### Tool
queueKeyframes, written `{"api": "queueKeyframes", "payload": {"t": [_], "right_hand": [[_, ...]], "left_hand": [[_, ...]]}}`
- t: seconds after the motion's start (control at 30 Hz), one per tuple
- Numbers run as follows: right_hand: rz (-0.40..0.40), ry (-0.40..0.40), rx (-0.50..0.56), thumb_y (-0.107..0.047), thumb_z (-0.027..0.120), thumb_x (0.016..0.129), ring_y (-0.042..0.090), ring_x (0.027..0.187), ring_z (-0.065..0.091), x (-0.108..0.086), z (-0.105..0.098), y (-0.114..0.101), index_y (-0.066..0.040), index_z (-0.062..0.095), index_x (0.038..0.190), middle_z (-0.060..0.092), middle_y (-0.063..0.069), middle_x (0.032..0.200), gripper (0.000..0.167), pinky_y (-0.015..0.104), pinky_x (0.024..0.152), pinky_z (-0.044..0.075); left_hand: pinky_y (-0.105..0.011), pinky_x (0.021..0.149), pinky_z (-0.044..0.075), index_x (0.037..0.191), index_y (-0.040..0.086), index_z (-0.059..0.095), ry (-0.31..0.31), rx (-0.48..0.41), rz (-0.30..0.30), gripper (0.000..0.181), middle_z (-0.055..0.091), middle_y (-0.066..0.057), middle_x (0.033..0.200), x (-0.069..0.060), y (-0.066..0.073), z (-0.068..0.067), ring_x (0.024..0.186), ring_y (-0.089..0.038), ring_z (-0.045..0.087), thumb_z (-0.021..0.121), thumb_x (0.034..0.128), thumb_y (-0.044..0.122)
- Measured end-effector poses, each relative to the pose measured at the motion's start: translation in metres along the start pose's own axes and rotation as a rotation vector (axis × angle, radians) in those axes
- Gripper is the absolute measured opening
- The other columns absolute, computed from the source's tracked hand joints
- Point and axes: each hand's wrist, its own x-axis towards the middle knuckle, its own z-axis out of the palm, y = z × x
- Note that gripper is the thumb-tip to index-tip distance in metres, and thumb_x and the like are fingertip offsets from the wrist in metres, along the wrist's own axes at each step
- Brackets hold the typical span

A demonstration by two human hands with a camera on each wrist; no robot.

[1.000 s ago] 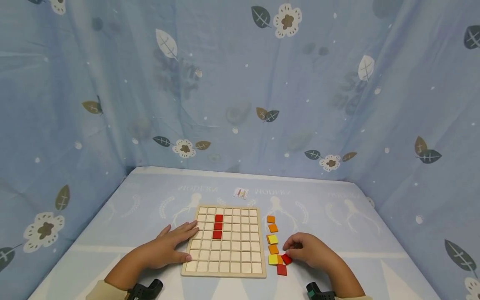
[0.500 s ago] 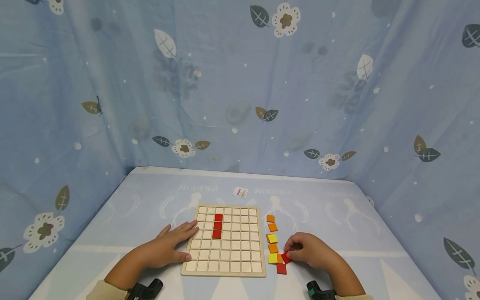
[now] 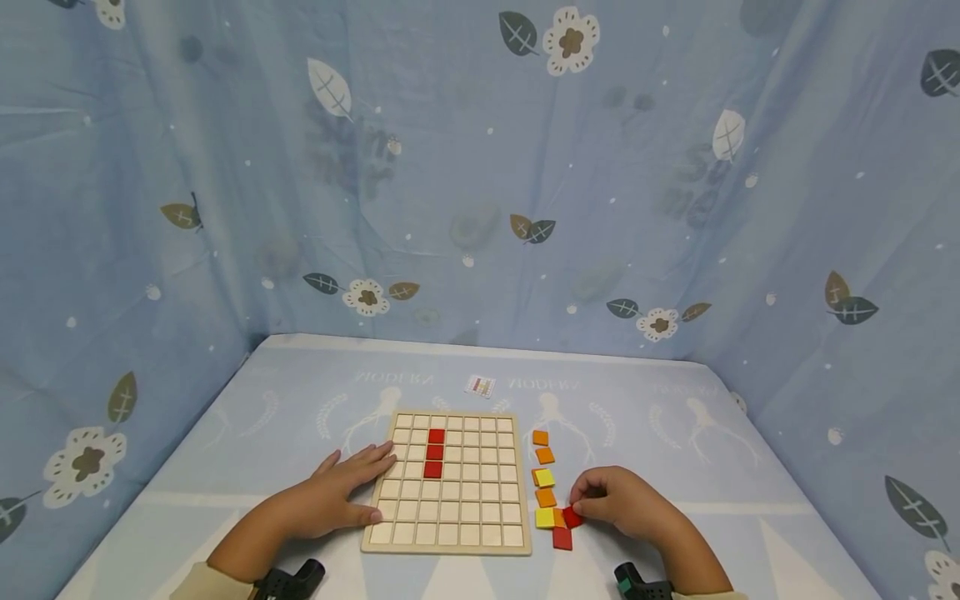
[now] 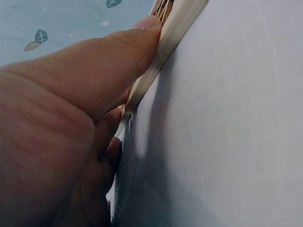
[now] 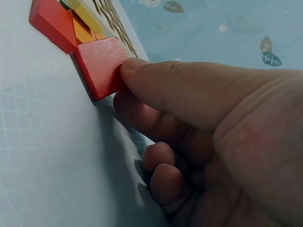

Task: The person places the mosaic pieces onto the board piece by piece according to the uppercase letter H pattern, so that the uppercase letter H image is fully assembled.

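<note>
A wooden grid board [image 3: 447,538] lies on the table, with a column of three red tiles [image 3: 434,452] in its cells. On the board's left edge rests my left hand [image 3: 333,493], fingers spread and thumb on the frame. My right hand [image 3: 618,502] pinches a red square tile [image 5: 101,66] between thumb and forefinger, at the pile right of the board. The other fingers curl below, as the right wrist view shows. Beside the pinched tile are another red tile [image 3: 562,538], a yellow tile [image 3: 544,518] and a partly covered orange tile [image 3: 558,518].
More orange tiles [image 3: 541,437] and a yellow tile [image 3: 544,477] form a loose column along the board's right side. A small printed card [image 3: 480,386] lies behind the board. Blue patterned curtain [image 3: 465,167] surrounds the table [image 3: 660,417] at the back and sides.
My right hand has shifted very slightly, and its thumb and forefinger stay at the red tile. The left hand and the board have not visibly moved.
</note>
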Motion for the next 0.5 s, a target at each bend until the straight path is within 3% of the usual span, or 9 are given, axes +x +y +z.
{"api": "queueKeyframes", "payload": {"t": [0.5], "right_hand": [[-0.003,0.156,0.071,-0.024,0.079,0.095,0.021,0.073,0.057,0.007,0.013,-0.016,-0.016,0.073,0.097,0.066,0.002,0.085,0.011,0.030,0.059,0.050]], "left_hand": [[-0.078,0.119,-0.008,0.165,0.010,0.035,-0.009,-0.014,0.020,0.091,0.021,-0.010,0.175,-0.001,0.001,-0.002,0.161,-0.044,0.012,0.073,0.0936,0.052]]}}
